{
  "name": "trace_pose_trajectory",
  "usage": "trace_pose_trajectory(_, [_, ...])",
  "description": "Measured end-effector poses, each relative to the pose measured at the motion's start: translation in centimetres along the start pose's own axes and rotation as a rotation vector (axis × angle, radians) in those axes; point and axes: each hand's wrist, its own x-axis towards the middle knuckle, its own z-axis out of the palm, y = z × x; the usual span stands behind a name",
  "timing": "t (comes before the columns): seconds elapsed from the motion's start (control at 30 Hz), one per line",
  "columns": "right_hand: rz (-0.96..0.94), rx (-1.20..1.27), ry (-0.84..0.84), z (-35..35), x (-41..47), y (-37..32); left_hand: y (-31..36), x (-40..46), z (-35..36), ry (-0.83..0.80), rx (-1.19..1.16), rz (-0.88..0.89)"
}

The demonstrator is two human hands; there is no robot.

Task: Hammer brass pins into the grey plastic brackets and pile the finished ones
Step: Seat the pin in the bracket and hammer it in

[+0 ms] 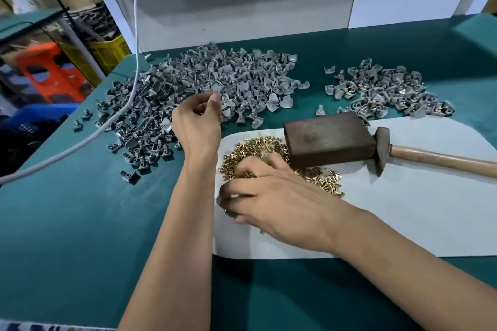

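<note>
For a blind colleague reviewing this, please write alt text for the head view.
A person's right hand gathers brass pins on a white mat while the left hand reaches over a large pile of grey brackets. A hammer leans against a dark block; a smaller bracket pile lies right.

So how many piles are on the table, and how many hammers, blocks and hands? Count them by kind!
Grey piles of brackets: 2, a big pile and a smaller pile
Gold pile of brass pins: 1
Hammer: 1
Dark block: 1
Hands: 2, left hand and right hand
Total: 7
</note>
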Motion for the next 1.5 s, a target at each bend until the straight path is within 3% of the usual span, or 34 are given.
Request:
trace_pose_trajectory(0.2, [-0.026, -0.017, 0.089, 0.1, 0.3, -0.3, 0.4, -0.3, 0.8, -0.025, -0.294, -0.138])
trace_pose_trajectory(0.4, [-0.018, -0.053, 0.081, 0.2, -0.2, 0.3, 0.8, -1.9, 1.3, -0.146, -0.331, -0.096])
trace_pose_trajectory(0.53, [0.136, 0.145, 0.367, -1.3, -1.7, 2.7, 1.3, -3.0, 2.3, -0.308, -0.391, -0.067])
trace_pose_trajectory(0.63, [0.273, 0.163, 0.59, -2.2, -2.6, 4.5, 1.9, -3.9, 3.2, -0.405, -0.45, -0.073])
trace_pose_trajectory(0.8, [0.488, 0.18, 0.848, -2.8, -3.7, 6.6, 2.8, -5.1, 3.5, -0.602, -0.592, -0.22])
trace_pose_trajectory(1.1, [0.634, 0.417, 0.973, -2.9, -4.2, 7.9, 3.1, -5.8, 3.7, -0.821, -0.645, -0.227])
trace_pose_trajectory(1.5, [0.743, 0.574, 0.938, -2.5, -3.5, 7.7, 3.5, -6.4, 4.0, -0.874, -0.7, -0.199])
